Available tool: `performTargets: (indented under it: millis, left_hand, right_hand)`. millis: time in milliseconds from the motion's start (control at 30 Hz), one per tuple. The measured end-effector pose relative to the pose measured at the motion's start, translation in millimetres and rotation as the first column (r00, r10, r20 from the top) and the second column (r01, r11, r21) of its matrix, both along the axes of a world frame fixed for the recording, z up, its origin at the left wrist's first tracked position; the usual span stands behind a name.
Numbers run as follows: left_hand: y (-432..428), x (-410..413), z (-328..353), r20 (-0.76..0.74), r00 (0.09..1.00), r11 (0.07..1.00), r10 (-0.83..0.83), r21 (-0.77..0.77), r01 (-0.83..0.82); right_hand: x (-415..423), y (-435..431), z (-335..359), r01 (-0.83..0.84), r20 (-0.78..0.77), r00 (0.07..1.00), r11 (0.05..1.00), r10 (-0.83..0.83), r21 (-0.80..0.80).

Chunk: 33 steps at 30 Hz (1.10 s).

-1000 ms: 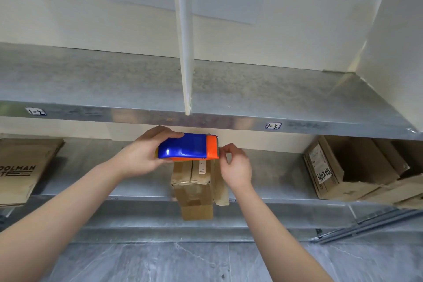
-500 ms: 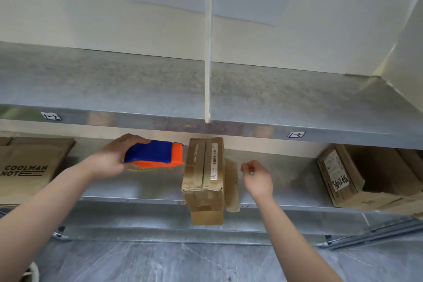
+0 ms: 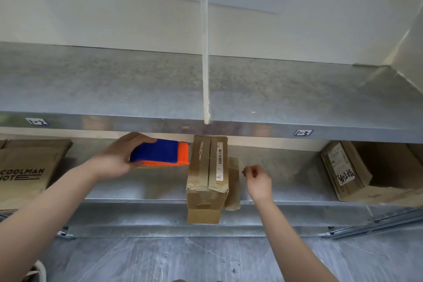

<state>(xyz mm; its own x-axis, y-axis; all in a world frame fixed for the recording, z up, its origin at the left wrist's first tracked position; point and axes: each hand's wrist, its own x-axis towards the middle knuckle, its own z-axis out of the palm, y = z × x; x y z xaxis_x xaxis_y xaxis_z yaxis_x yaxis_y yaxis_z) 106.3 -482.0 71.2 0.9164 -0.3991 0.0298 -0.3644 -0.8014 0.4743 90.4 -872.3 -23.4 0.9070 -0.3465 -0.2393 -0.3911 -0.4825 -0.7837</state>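
A person stands in front of metal shelves, and both bare arms reach out to the lower shelf (image 3: 146,188). The left hand (image 3: 119,160) holds a blue and orange tape tool (image 3: 160,152). Its fingers curl over the blue top and its thumb is under the tool. The tool is up in the air, just above the lower shelf, and its orange end is right beside the small brown box (image 3: 207,176).

The small brown box sits in the middle of the lower shelf. Its front end sticks out past the shelf edge. It has brown tape on it and a white sticker with black lines. A loose brown flap (image 3: 233,183) hangs on its right side.

The right hand (image 3: 258,181) is in the air just to the right of that flap and does not touch the box. Its fingers are curled in, and the thumb and first finger meet at the tips. They may be pinching a tiny bit of something, but it is too small for me to tell.

At the far left lies a flat brown carton (image 3: 25,174) with dark letters. At the far right an open box (image 3: 343,171) lies tipped on its side. The upper shelf (image 3: 114,89) has a thin white wall (image 3: 206,52) standing in its middle. The floor (image 3: 183,258) below is grey.
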Motion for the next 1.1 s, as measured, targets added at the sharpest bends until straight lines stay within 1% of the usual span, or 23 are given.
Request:
performTargets:
  millis: [33,67,100,133,167,233,300,367,400,500,567,667,867,1033,1100]
  left_hand:
    - [-1,-2,1,0.008,1.0,1.0,0.002,-0.007,-0.002]
    - [-3,-4,1,0.012,1.0,1.0,0.01,-0.021,-0.01]
    - [-4,-7,1,0.011,1.0,0.999,0.02,-0.04,-0.02]
    - [-6,-9,1,0.006,0.999,0.998,0.033,-0.063,-0.033]
    - [-8,-12,1,-0.003,0.999,0.995,0.05,-0.084,-0.05]
    - [-12,-19,1,-0.014,0.997,0.991,0.078,-0.107,-0.079]
    - [-16,-26,1,-0.007,0.996,0.99,0.094,-0.107,-0.094]
    - [-18,-31,0,-0.006,0.994,0.987,0.111,-0.115,-0.111]
    - [-19,-33,-1,-0.004,0.993,0.986,0.117,-0.121,-0.116]
    - [-22,-35,-4,-0.008,0.991,0.981,0.135,-0.141,-0.135]
    - [-25,-35,-5,-0.009,0.989,0.978,0.145,-0.149,-0.144]
    - [-24,-33,-4,0.0,0.994,0.988,0.111,-0.11,-0.11]
    - [-25,-26,-1,0.018,0.995,0.99,0.102,0.094,-0.103]
    - [-30,-24,4,0.038,0.993,0.976,0.114,0.185,-0.12]
    - [-34,-25,6,0.037,0.991,0.972,0.127,0.194,-0.132]
  right_hand:
    - [-1,1,2,0.045,0.011,0.999,0.994,-0.046,0.099]
    - [-2,2,2,0.096,0.015,0.995,0.967,-0.102,0.235]
    - [-4,3,7,0.14,-0.006,0.989,0.914,-0.149,0.382]
    - [-7,4,12,0.169,-0.026,0.983,0.837,-0.183,0.52]
    - [-10,5,17,0.181,-0.042,0.979,0.761,-0.198,0.623]
    - [-16,7,26,0.189,-0.069,0.973,0.589,-0.22,0.786]
    - [-19,8,34,0.213,-0.113,0.961,0.414,-0.253,0.885]
    - [-21,9,39,0.25,-0.17,0.945,0.279,-0.281,0.927]
    - [-21,9,42,0.262,-0.194,0.941,0.232,-0.279,0.937]
    - [-24,9,49,0.252,-0.207,0.945,0.158,-0.252,0.955]
    - [-26,7,49,0.206,-0.172,0.958,0.135,-0.228,0.969]
    - [-25,5,49,0.145,-0.115,0.974,0.154,-0.194,0.977]
    - [-24,11,63,-0.089,0.105,0.993,0.234,-0.055,0.968]
    - [-23,15,71,-0.154,0.17,0.985,0.327,-0.018,0.932]
    - [-23,16,76,-0.165,0.2,0.979,0.409,-0.044,0.897]
